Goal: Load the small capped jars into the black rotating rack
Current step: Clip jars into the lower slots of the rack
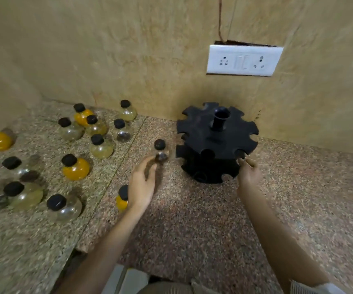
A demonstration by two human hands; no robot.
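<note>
Black notched plastic rack (216, 143) pinched by right hand (249, 172); left hand (141, 185) open, fingertips touching round clear jar (160, 150).

Black caps top clear, pale-yellow and orange jars (76, 168) on a speckled brown granite surface (192, 219), beside an all-black rack (216, 143), a tan mottled wall (129, 49) and a white socket plate (244, 60).

A home kitchen corner: speckled granite counter (192, 219), tiled wall (129, 49), white socket plate (244, 60).
</note>
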